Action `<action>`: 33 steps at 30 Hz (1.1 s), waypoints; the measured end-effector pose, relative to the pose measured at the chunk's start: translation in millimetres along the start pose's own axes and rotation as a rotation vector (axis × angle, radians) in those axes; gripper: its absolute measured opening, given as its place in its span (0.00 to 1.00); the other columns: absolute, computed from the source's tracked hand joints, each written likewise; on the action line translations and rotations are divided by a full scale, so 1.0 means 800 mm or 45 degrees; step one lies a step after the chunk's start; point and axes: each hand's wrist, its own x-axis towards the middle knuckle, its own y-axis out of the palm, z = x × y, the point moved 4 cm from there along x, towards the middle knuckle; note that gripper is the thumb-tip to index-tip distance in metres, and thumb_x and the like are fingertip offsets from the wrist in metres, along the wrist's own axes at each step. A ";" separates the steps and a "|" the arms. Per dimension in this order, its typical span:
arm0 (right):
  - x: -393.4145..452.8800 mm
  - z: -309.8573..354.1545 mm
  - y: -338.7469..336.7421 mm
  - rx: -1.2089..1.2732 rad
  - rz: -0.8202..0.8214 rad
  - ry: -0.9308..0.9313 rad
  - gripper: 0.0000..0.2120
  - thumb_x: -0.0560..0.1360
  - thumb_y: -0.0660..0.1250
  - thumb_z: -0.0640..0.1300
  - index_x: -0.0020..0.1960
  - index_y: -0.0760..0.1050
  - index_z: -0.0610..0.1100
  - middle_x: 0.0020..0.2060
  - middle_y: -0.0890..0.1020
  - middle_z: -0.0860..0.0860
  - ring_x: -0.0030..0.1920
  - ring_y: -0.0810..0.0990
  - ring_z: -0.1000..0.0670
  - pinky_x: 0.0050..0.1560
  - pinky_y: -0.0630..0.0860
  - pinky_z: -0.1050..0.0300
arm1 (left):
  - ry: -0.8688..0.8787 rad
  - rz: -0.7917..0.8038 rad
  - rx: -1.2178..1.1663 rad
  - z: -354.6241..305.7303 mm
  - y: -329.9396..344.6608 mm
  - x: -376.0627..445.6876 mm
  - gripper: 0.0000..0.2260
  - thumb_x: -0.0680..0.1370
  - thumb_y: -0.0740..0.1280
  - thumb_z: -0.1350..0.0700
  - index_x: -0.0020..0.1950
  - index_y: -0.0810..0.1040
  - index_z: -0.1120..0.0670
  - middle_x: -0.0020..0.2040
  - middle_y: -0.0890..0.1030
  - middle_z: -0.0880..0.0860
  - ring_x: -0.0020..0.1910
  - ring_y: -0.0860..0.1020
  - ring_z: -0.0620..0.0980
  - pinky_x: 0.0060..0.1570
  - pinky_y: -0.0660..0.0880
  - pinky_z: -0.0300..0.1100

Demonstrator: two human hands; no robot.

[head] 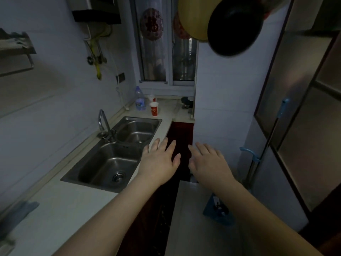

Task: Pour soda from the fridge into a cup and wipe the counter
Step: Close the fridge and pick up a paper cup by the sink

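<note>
- While I'm standing in the narrow kitchen, both hands are hovering out in front, palms down: left hand (160, 159) w/ fingers straight & spread, holding nothing; right hand (208, 162) same, flat & empty.
- Left hand is hanging over the counter (77, 206) edge beside the double sink (114, 154); right hand is floating over the floor gap, touching nothing.
- Red paper cup (154, 109) is sitting upright on the far end of the counter, near the window, just beside a clear water bottle (140, 99). A 2nd cup seems to be standing behind it; too dim to say more.
- Fridge (295, 111) is standing on my right, doors looking closed, blue handle showing. No soda in view anywhere, so I'm judging it's inside.
- Grey-blue cloth (18, 215), blurry, is lying at the near left of the counter, prob. the wipe rag.
- Progress, as I'm reading it: nothing done yet. Fridge unopened, soda not fetched, cup not poured into as far as I can tell (inside not visible), counter not wiped.
- Left to do: open fridge, get soda, pour into cup, wipe.
</note>
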 end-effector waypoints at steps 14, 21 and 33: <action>0.235 -0.022 0.084 0.056 0.055 -0.084 0.30 0.78 0.41 0.58 0.76 0.58 0.49 0.75 0.62 0.46 0.74 0.60 0.43 0.74 0.57 0.45 | -0.044 -0.035 -0.034 0.086 0.079 0.201 0.26 0.82 0.48 0.41 0.79 0.53 0.47 0.79 0.57 0.51 0.77 0.54 0.51 0.73 0.56 0.54; 0.368 -0.033 0.112 0.050 0.093 -0.051 0.25 0.82 0.48 0.56 0.77 0.53 0.52 0.77 0.58 0.49 0.76 0.56 0.45 0.73 0.53 0.50 | -0.023 -0.056 -0.019 0.146 0.092 0.315 0.25 0.82 0.48 0.41 0.78 0.56 0.48 0.78 0.59 0.51 0.77 0.56 0.52 0.72 0.56 0.53; 0.516 -0.058 0.159 -0.011 0.106 -0.103 0.28 0.79 0.42 0.57 0.77 0.56 0.51 0.75 0.62 0.49 0.74 0.60 0.46 0.71 0.58 0.49 | -0.045 -0.011 -0.019 0.189 0.141 0.454 0.25 0.81 0.50 0.41 0.77 0.58 0.48 0.75 0.63 0.49 0.73 0.61 0.51 0.69 0.60 0.52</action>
